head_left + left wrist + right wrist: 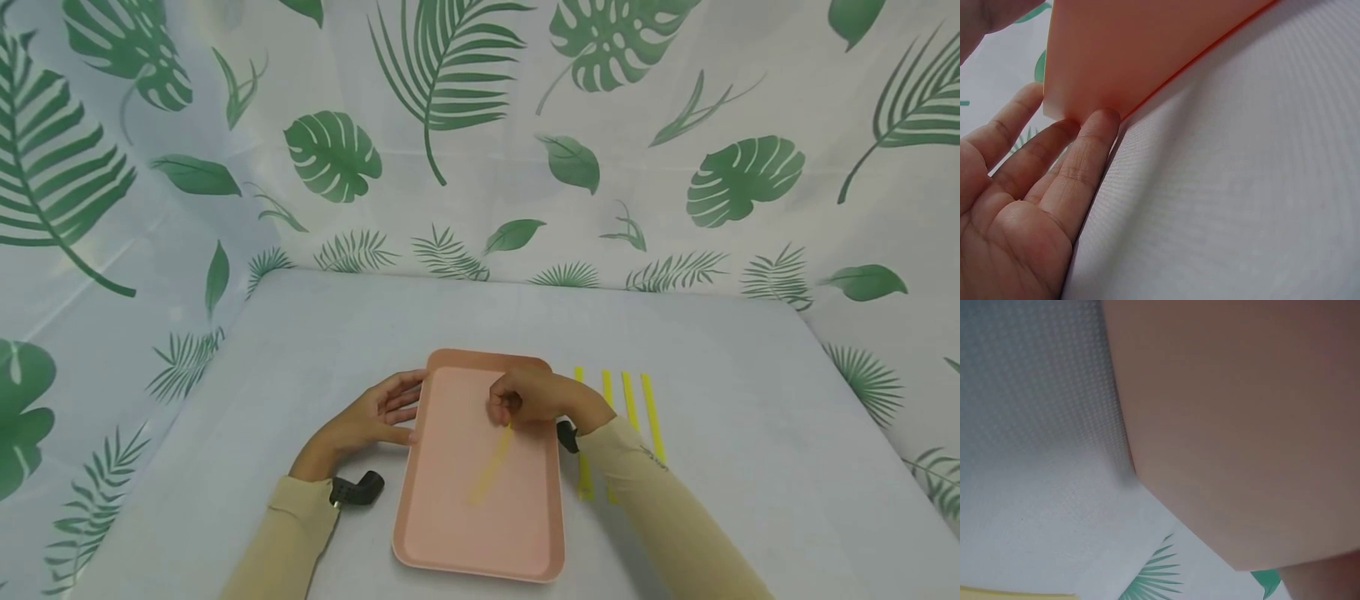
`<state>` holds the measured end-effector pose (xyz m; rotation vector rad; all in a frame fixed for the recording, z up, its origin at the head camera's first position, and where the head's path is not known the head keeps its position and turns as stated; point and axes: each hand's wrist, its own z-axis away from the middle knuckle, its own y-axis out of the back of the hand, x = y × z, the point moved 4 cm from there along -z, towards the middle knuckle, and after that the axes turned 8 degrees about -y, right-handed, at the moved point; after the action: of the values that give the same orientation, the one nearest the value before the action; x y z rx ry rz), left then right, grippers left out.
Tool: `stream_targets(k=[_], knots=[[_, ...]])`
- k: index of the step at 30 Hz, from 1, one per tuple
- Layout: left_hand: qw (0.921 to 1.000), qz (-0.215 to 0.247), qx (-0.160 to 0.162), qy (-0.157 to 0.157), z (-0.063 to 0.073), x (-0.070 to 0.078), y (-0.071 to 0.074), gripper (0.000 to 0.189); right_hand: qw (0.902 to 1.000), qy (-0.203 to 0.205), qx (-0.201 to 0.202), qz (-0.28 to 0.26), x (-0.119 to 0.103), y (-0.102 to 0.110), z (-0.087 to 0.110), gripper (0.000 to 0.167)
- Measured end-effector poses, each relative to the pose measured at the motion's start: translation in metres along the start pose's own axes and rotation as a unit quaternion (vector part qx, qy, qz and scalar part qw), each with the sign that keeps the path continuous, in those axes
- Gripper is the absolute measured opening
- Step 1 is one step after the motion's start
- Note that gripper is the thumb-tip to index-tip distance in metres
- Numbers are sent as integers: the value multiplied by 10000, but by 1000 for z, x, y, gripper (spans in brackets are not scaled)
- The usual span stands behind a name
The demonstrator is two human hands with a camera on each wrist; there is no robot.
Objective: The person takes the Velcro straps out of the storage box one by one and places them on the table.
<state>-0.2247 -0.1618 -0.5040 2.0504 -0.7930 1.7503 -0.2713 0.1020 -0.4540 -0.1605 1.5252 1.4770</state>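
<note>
A pink rectangular tray (pixel 480 546) lies on the table with its long sides running away from me. My left hand (pixel 371 417) rests against the tray's left rim; in the left wrist view its fairly straight fingertips (pixel 1100 122) touch the outer wall. Over the upper right part of the tray, my right hand (pixel 528 396) pinches one end of a thin yellow strip (pixel 491 471). The strip slants down toward the near left, blurred. The right wrist view shows the tray's wall (pixel 1229 437) but almost none of the hand.
Several yellow strips (pixel 652 412) lie side by side right of the tray, partly under the right forearm. A white cloth (pixel 720 375) covers the table. Leaf-printed fabric (pixel 480 192) stands behind and at the sides. Black wrist cameras (pixel 358 489) sit at both cuffs.
</note>
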Motion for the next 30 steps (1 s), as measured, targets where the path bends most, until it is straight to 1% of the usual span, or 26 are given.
stream_targets(k=[4,6,9,11,13,15,18,21,24,27,30], knots=[[10000,-1,-26,-10,-1,1,0,99,9998,53,141,161,-4,2,3,31],[10000,-9,-36,-12,-1,1,0,99,9989,193,287,317,-5,3,5,33],[10000,-9,-51,-23,-2,1,0,99,9975,412,508,275,-6,6,8,37],[10000,-7,-57,-18,-2,1,0,99,9970,514,570,5,-7,8,10,35],[10000,-4,-55,-6,-1,1,0,99,9965,459,565,-408,-9,10,13,28],[10000,-6,-51,7,-1,1,0,100,9951,379,577,-709,-10,12,16,22],[10000,-16,-48,5,-1,1,-1,100,9926,211,688,-981,-12,15,20,15],[10000,-23,-55,-8,0,0,-1,99,9901,165,857,-1103,-15,17,24,16],[10000,-19,-51,-28,0,-2,-1,99,9869,164,952,-1291,-18,18,28,13],[10000,-16,-45,-51,0,-2,0,98,9826,75,972,-1582,-20,19,32,8],[10000,-16,-53,-69,0,-2,0,98,9757,-62,926,-1986,-19,18,36,4]])
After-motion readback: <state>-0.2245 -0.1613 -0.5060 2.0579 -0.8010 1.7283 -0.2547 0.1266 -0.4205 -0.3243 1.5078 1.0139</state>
